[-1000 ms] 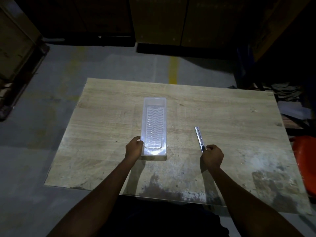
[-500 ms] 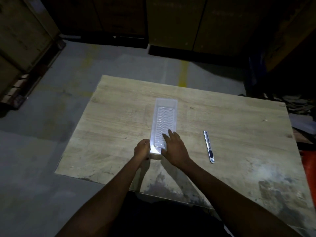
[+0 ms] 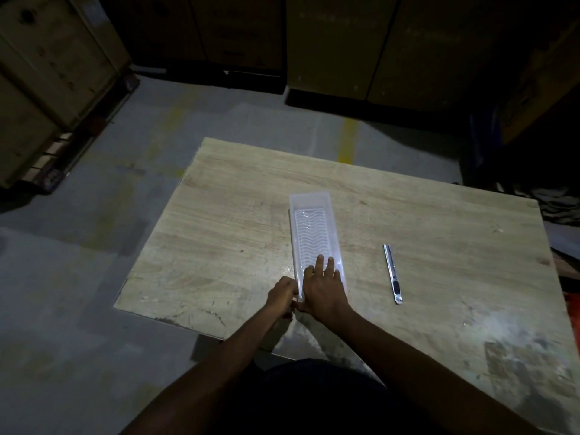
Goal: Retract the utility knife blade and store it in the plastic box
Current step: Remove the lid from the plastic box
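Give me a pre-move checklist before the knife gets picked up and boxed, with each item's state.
1. Utility knife lies free on the table, right of the box: ok.
2. Blade retracted: cannot tell, tip too small.
3. A hand free for the knife: not ok. Right hand lies flat on the plastic box, left hand grips its near-left corner.
4. Box open to receive the knife: cannot tell; a clear lid may be on it.
5. Box steady on the table: ok.
6. Path from box to knife unobstructed: ok.
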The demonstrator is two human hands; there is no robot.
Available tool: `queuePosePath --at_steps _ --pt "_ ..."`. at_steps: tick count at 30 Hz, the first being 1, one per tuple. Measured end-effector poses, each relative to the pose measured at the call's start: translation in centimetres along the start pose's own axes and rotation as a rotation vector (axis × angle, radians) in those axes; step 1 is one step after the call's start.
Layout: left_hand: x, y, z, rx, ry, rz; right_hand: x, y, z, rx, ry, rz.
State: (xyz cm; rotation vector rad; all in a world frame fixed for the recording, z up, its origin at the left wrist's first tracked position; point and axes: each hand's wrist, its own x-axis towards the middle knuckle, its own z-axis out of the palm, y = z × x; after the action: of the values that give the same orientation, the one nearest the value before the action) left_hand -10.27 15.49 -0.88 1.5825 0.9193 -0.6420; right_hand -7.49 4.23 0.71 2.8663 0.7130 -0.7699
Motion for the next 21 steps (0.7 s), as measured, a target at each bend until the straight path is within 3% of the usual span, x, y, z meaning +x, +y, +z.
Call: queuePosePath --at_steps 10,21 --pt "-2.9 3.7 -0.2 0.101 -0.015 0.098 -1.7 0.6 -4.3 0.037 -0.01 -0.136" --pt "-2.1 3.4 -0.4 -0.014 0.0 -0.005 -1.2 -0.4 -3.1 -0.009 -0.004 -0.196"
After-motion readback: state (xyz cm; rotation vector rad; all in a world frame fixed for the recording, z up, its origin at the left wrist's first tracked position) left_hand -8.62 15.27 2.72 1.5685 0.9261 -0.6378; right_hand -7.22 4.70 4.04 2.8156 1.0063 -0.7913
